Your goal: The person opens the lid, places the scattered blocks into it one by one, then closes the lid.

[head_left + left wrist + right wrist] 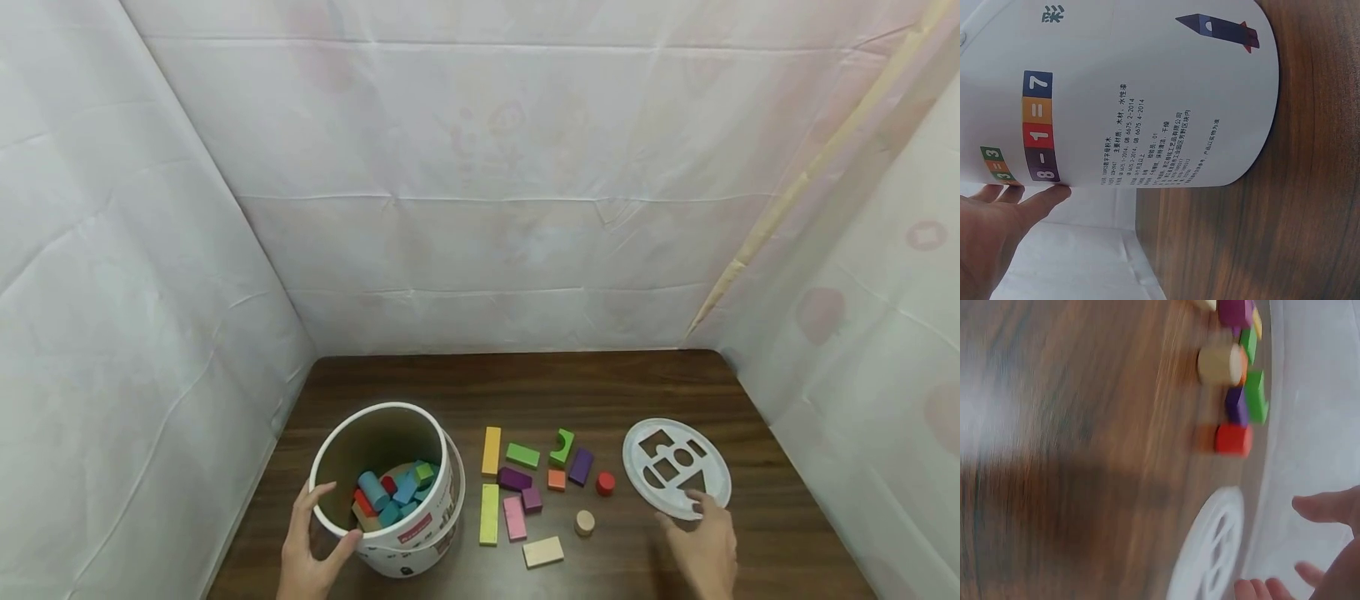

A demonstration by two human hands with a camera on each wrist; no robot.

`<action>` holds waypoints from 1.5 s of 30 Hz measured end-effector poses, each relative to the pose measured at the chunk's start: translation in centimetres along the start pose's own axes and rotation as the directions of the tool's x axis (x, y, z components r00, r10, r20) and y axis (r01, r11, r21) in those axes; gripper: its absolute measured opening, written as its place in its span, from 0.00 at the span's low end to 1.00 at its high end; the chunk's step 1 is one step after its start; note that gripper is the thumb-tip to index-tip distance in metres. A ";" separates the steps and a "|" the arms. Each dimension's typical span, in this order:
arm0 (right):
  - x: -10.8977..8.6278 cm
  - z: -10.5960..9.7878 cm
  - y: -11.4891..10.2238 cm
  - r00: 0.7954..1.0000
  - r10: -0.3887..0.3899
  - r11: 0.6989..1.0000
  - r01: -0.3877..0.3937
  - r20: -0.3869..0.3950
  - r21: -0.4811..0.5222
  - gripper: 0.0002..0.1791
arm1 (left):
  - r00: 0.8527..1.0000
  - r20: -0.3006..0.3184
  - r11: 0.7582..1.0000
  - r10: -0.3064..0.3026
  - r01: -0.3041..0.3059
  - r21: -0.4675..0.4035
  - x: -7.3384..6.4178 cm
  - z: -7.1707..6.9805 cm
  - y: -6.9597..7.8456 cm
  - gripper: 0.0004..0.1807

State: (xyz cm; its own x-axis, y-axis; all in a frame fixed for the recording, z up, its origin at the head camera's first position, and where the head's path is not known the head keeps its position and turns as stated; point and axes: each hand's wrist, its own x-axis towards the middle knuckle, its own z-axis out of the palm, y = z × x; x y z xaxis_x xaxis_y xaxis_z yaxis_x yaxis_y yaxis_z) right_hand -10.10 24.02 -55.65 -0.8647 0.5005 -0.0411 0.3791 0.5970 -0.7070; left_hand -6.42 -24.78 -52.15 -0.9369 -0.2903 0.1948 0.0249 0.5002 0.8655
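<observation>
On the left stands a white bucket (420, 546) with blue, red and green blocks (401, 492) inside. My left hand (311, 537) is at its near-left rim, thumb and fingers spread apart. In the left wrist view, the fingertips (1063, 190) lie against the bucket's printed outer wall. My right hand (705, 546) is over the near edge of a round white lid (637, 458) with shaped cut-outs. Its thumb and fingers are apart in the right wrist view, with nothing between them.
Loose blocks lie between bucket and lid: yellow (491, 450), lime (489, 515), green (522, 455), pink (514, 518), purple (581, 467), orange (556, 479), a red cylinder (605, 483), a wooden cylinder (584, 523) and a wooden block (543, 552). White sheeting (480, 250) surrounds the table.
</observation>
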 end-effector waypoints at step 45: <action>-8.0 12.8 -5.5 0.810 -0.337 0.883 0.449 0.480 -0.138 0.21 | 0.999 -0.028 0.999 0.026 -0.027 -0.020 -0.2 0.2 0.4 0.37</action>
State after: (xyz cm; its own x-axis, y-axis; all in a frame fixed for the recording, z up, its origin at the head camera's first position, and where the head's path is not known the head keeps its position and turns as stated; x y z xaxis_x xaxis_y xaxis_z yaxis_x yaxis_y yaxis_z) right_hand -9.45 8.68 -60.45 -0.9863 -0.0968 -0.1335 -0.0084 0.8382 -0.5453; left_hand -6.25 -24.35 -51.99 -0.9260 -0.2995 0.2299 0.0567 0.4916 0.8690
